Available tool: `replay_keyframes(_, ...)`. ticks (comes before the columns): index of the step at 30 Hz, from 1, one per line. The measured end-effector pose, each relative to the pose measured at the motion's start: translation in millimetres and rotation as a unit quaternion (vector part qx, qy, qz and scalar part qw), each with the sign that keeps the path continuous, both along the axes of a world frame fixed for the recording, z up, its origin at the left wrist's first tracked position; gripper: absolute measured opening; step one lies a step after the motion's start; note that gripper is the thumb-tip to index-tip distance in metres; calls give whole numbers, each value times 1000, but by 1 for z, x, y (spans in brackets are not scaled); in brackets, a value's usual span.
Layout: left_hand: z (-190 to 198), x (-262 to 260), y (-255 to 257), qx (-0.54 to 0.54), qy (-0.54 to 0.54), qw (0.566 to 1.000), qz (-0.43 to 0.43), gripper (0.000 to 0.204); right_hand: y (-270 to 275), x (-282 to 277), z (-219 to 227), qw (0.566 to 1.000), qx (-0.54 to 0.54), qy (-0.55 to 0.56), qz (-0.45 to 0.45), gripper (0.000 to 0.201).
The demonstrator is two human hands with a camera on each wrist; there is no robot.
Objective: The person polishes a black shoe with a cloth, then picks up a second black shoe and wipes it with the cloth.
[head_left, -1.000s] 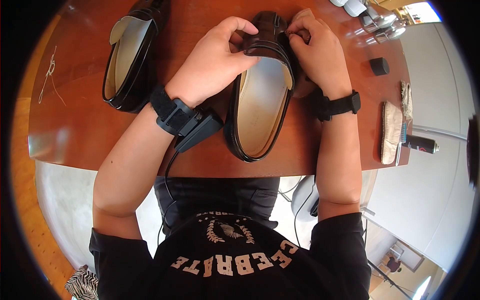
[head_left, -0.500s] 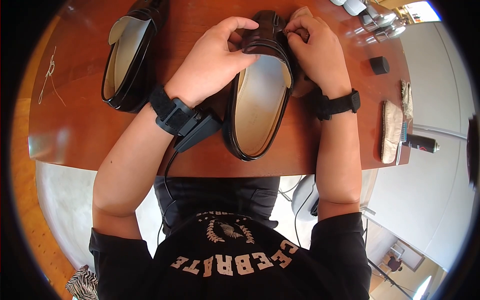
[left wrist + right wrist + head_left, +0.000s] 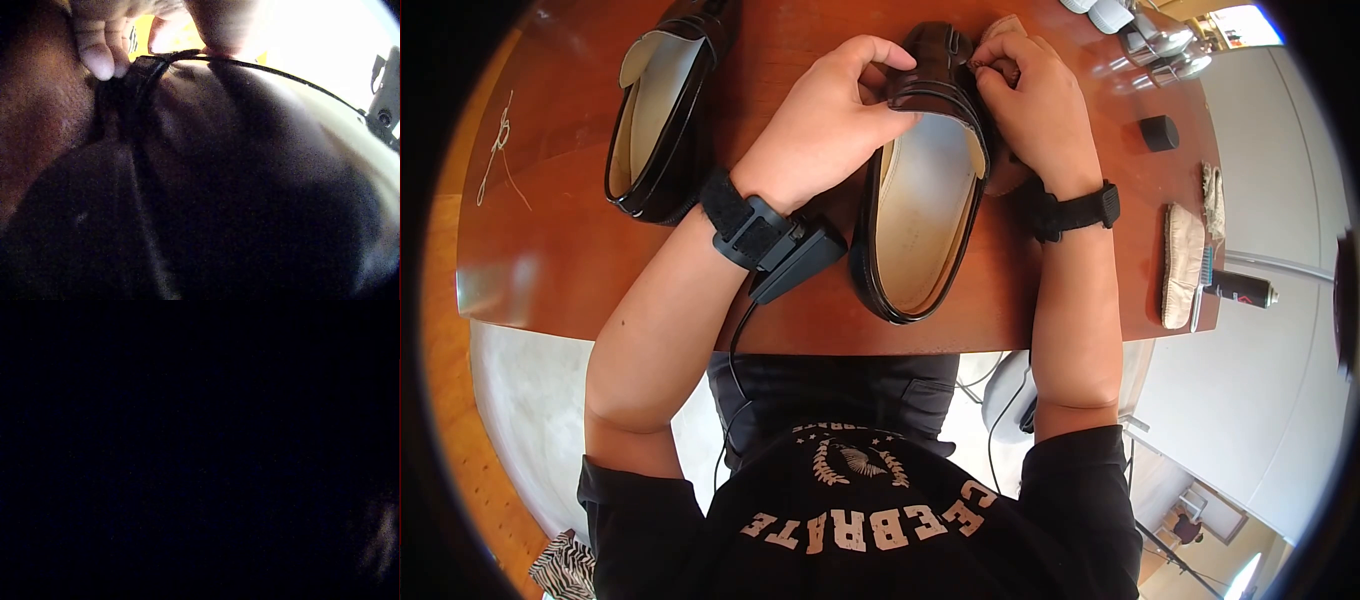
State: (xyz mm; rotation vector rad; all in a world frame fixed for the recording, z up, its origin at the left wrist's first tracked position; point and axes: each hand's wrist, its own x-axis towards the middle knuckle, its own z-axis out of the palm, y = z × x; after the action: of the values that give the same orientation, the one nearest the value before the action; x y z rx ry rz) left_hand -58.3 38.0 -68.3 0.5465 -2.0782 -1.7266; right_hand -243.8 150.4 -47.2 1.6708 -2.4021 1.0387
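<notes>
A dark glossy loafer [image 3: 922, 210] lies on the table, its heel toward the person. The left hand [image 3: 830, 120] grips its side near the tongue, thumb at the opening and index finger on the upper; in the left wrist view the left hand's fingers [image 3: 98, 59] press on the dark leather. At the shoe's other side, the right hand [image 3: 1045, 115] pinches a brownish cloth [image 3: 1006, 70] against the toe area. The right wrist view is almost wholly dark.
A second loafer [image 3: 658, 110] stands at the left, beside a loose string [image 3: 500, 145]. Rightward are a black cylinder [image 3: 1159, 132], a beige pad [image 3: 1182, 265], a spray can [image 3: 1243, 288] and shiny metal items [image 3: 1170, 55] at the back.
The held shoe shifts very slightly back and forth under the hands. Both hands keep their grip, with only tiny movements.
</notes>
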Motion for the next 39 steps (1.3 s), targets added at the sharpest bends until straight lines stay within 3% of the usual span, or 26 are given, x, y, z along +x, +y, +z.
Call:
replay_keyframes(14, -4, -1, -2, 14, -16, 1000, -1, 36, -1, 1, 0, 1000, 9, 17, -8, 8)
replay_keyframes(23, -2, 0, 3, -15, -6, 1000, 20, 51, -1, 11, 7, 995, -39, -35, 86, 11)
replay_keyframes(29, -2, -1, 2, -24, -13, 999, 21, 55, -2, -6, -4, 999, -18, -17, 46, 12)
replay_keyframes(32, -1, -2, 3, -15, -14, 1000, 20, 55, -1, -26, -8, 998, 51, -22, -6, 15)
replay_keyframes(39, -3, -1, 2, -14, -11, 1000, 17, 56, 2, -25, -7, 999, 35, -10, 16, 14)
